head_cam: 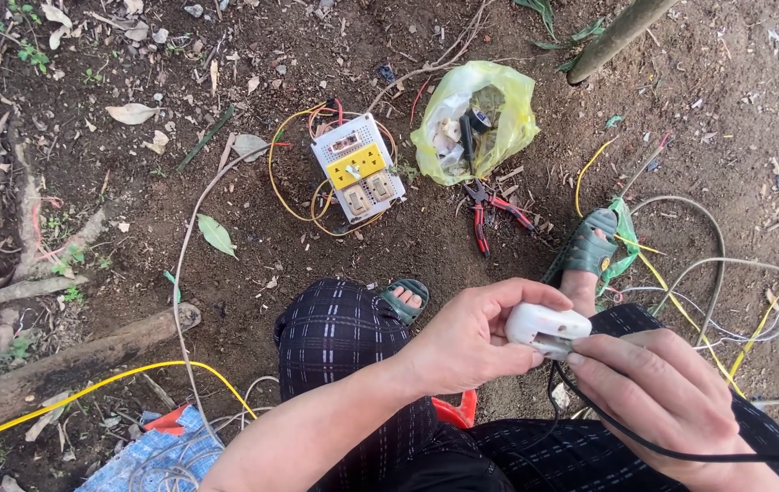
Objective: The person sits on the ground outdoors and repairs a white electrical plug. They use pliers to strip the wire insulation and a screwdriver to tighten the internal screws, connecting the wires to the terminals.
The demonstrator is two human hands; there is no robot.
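My left hand (467, 339) grips a small white plastic plug-like device (546, 328) above my knees. My right hand (658, 392) touches the device's lower end with its fingertips, and a black cable (645, 444) runs from there across that hand. On the dirt in front lies a white switch-and-socket panel (358, 170) with a yellow part and loose yellow and red wires around it.
Red-handled pliers (492, 211) lie on the soil by a yellow plastic bag (485, 114) of small parts. Grey and yellow wires (727, 292) tangle at right. Tree roots (52, 364) and a yellow wire (89, 390) cross at left. My feet wear green sandals (588, 246).
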